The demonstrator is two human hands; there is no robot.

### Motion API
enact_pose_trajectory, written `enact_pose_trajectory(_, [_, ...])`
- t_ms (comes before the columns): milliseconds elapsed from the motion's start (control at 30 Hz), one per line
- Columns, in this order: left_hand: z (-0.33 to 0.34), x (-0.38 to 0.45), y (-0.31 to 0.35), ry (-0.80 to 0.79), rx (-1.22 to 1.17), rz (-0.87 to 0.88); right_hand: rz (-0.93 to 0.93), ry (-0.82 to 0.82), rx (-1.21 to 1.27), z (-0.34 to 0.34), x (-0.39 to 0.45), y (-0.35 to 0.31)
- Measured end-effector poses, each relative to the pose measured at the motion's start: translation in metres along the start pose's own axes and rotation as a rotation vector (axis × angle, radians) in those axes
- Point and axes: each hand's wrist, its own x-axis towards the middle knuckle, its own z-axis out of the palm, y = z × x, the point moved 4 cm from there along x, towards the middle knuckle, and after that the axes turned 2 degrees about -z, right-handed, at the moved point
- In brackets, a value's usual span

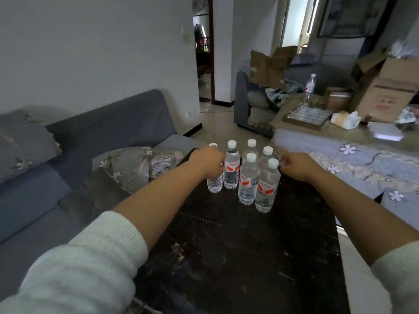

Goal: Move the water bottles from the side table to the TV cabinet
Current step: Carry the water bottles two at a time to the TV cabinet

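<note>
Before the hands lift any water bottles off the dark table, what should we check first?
1. Left hand wrapped round the leftmost bottle: ok.
2. Right hand holding a bottle: cannot tell, its fingers are blurred.
3. All six bottles standing upright on the side table: ok.
4. White caps on, like the nearest bottle: ok.
5. Next bottle clear of the left hand: not ok, it touches.
</note>
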Motion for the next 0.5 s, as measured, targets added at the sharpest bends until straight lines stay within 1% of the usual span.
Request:
enact_pose_trajectory(133, [0.018, 0.063, -0.010, -0.088, 0.002, 0.183, 0.146, -0.058, 0.035, 0.029, 0.035, -0.001])
enact_pose_trajectory(200, [0.029, 0.095, -0.013, -0.124, -0.059, 0.270, 0.217, -0.047, 0.056, 0.041, 0.056, 0.001])
enact_pose_trajectory(367, [0.060, 0.140, -0.002, -0.179, -0.232, 0.426, 0.351, -0.038, 0.095, 0.070, 0.072, 0.002])
enact_pose_trajectory(500, [0.083, 0.173, 0.017, -0.216, -0.327, 0.503, 0.412, 0.014, 0.089, 0.074, 0.082, 0.010])
